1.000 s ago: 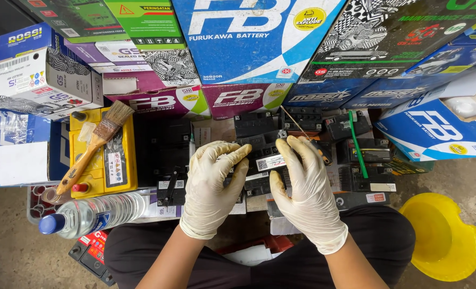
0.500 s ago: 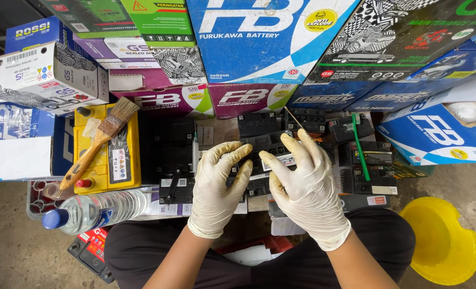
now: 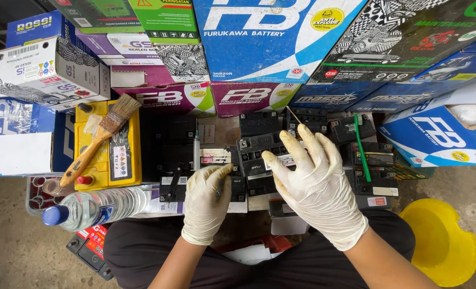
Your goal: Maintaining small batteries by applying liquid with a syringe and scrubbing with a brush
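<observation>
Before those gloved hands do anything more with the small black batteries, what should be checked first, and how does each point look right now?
1. Gloves on both hands: left hand, right hand, ok.
2. Right hand free of tools: fingers spread, ok.
3. Left hand's grip: something small and dark at the fingers, cannot tell.
4. Small black battery upright under the right hand: ok.
5. Water bottle capped: blue cap on, ok.
6. Paintbrush clear of the hands: lies on the yellow battery, ok.

Centre of the frame, small batteries (image 3: 259, 147) crowd together below a wall of stacked battery boxes (image 3: 264, 37). Left of them sits a larger battery (image 3: 123, 160) with a paintbrush (image 3: 101, 139) lying on top, and a water bottle (image 3: 98, 206) lies just below it. Lower right, a funnel (image 3: 441, 241) rests on the floor.
</observation>
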